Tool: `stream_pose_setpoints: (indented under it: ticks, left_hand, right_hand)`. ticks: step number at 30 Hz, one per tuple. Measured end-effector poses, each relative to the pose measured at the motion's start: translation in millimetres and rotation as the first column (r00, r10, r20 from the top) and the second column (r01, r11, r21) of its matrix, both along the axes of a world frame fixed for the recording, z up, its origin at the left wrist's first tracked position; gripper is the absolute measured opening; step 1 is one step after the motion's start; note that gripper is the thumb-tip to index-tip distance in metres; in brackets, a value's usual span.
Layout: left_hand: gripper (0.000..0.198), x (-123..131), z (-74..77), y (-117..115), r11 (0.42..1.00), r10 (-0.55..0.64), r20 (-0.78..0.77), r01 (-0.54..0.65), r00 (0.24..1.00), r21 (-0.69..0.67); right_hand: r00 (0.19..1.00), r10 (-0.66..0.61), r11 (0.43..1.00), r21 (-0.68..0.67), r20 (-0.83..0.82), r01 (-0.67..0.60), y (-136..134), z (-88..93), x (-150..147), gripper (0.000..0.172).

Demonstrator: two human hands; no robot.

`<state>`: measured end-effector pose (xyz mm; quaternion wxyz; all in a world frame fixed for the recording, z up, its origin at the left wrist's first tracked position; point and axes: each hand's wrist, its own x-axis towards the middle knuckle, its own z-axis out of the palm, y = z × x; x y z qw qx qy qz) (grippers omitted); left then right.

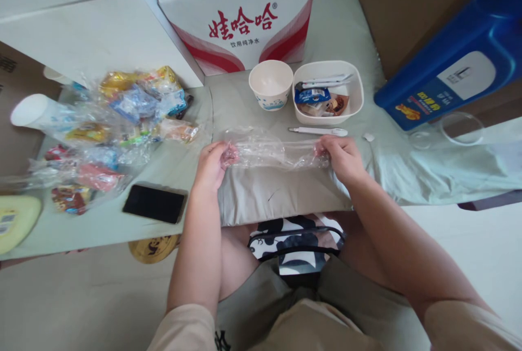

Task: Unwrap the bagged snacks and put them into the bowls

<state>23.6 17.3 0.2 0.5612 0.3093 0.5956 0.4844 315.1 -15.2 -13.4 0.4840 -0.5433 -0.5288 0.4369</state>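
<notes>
A clear plastic bag (pixel 277 152) is stretched sideways just above the cloth-covered table, crumpled and see-through. My left hand (pixel 212 163) grips its left end, fingers closed on the film. At the other end, my right hand (pixel 341 156) pinches the bag in the same way. Just behind the bag lies a white pen-like utility knife (pixel 318 131), close to my right fingers. Farther back stand a white paper cup (pixel 271 83) and a white plastic tub (pixel 359 102) holding small snack packets and thin wrapped items.
Wrapped snacks in clear bags (pixel 134 106) are heaped on the left, with a paper cup (pixel 30 111) on its side. A black phone (pixel 155 203) lies near the table edge. A printed carton (pixel 244 30) stands behind; a large blue bottle (pixel 452 63) and a clear cup (pixel 460 128) are right.
</notes>
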Motion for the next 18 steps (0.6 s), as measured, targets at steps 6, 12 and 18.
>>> stream_pose_setpoints:
  ticks: [6, 12, 18]
  left_hand:
    - [0.008, -0.4, 0.9, -1.5, 0.996, -0.068, 0.024, 0.067, 0.997, 0.05]
    - [0.011, -0.8, 0.7, -2.7, 0.995, -0.076, 0.024, 0.075, 0.997, 0.065]
    - [0.007, 0.2, 0.6, -2.5, 0.997, -0.054, 0.046, 0.052, 0.997, 0.054]
  right_hand:
    - [0.998, -0.041, 0.999, 0.019, -0.046, 0.042, 2.1, -5.8, 1.0, 0.043]
    - [0.999, -0.035, 0.999, -0.02, -0.035, 0.034, 2.3, -4.9, 0.9, 0.044]
    - [0.998, -0.051, 0.999, -0.014, 0.027, 0.051, 0.9, 2.1, -0.9, 0.04]
